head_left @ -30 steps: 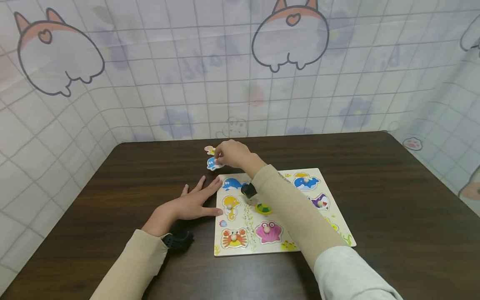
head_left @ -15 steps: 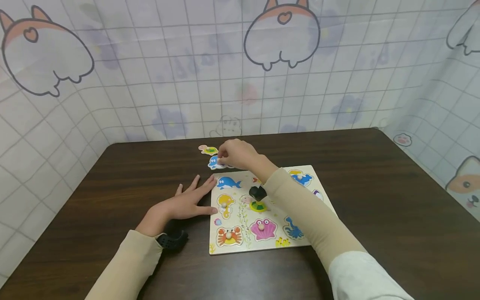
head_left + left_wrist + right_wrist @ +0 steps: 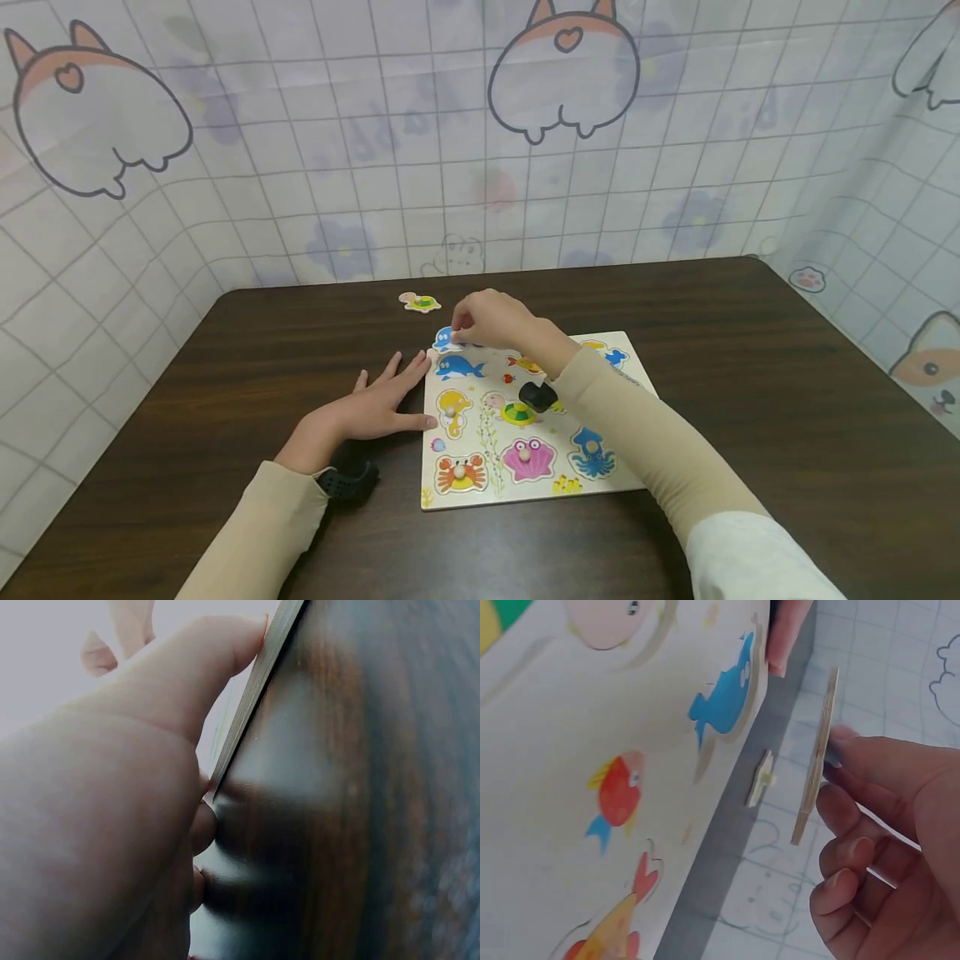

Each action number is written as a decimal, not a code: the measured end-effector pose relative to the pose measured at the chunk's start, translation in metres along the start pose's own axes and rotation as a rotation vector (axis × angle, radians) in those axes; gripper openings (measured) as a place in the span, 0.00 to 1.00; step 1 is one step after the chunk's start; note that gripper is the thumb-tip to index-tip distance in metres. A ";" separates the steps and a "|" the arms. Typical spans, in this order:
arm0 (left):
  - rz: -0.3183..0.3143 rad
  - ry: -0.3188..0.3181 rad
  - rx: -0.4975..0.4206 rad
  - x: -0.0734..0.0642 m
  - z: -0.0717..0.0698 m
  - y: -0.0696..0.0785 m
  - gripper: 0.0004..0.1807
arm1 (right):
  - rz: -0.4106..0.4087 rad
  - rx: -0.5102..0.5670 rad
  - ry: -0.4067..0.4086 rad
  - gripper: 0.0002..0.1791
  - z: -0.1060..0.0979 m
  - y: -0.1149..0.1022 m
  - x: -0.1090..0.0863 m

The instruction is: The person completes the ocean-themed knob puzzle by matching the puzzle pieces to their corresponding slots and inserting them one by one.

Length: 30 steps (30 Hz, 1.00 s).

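Note:
My right hand (image 3: 498, 321) pinches a blue sea-animal puzzle piece (image 3: 444, 338) between thumb and fingers, just over the far left edge of the puzzle board (image 3: 495, 379). Seen edge-on in the right wrist view, the thin wooden piece (image 3: 817, 757) is held clear of the board; its painted face is hidden there. A blue whale picture (image 3: 459, 367) lies in the board's nearby corner. My left hand (image 3: 367, 414) has its fingers spread on the table, with thumb and fingertips touching the board's left side; the left wrist view shows the thumb at the board edge (image 3: 255, 690).
A turtle piece (image 3: 420, 302) lies on the dark wooden table (image 3: 225, 400) behind the board. Knobbed seahorse (image 3: 452, 412), crab (image 3: 461, 472), pink shell (image 3: 528, 459) and octopus (image 3: 592, 454) pieces sit in the board. My right forearm covers the board's right part.
The blue piece has gone from beside the turtle piece on the table, moving right and nearer to the board's far edge in my right hand. My left hand stays by the board.

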State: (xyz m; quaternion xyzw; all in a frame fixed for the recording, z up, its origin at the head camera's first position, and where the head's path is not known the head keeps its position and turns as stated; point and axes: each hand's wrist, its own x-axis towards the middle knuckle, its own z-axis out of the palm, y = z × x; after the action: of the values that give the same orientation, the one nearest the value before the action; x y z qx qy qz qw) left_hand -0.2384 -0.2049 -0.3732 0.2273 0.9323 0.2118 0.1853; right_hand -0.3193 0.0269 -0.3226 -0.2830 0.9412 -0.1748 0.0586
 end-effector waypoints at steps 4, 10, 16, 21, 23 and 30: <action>-0.007 -0.001 0.001 0.000 -0.001 0.001 0.56 | 0.004 0.027 -0.051 0.08 0.002 0.003 -0.005; 0.006 0.000 0.006 -0.001 -0.001 0.001 0.55 | 0.010 0.026 -0.098 0.09 0.007 0.004 -0.007; 0.020 -0.002 0.011 -0.001 0.000 0.000 0.54 | 0.008 -0.020 -0.121 0.09 0.013 0.003 -0.005; 0.015 -0.005 0.014 -0.001 0.001 -0.001 0.54 | -0.001 -0.042 -0.133 0.09 0.017 -0.001 -0.003; 0.017 -0.003 0.011 -0.001 0.001 -0.001 0.54 | -0.009 -0.049 -0.132 0.08 0.018 -0.002 -0.002; 0.013 0.001 0.006 0.000 0.000 -0.001 0.54 | -0.007 -0.061 -0.129 0.08 0.019 -0.004 -0.001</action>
State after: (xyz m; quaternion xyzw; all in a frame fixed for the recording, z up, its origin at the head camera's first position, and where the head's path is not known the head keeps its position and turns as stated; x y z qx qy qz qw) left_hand -0.2386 -0.2059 -0.3739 0.2336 0.9315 0.2105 0.1827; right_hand -0.3125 0.0185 -0.3385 -0.2985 0.9394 -0.1274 0.1099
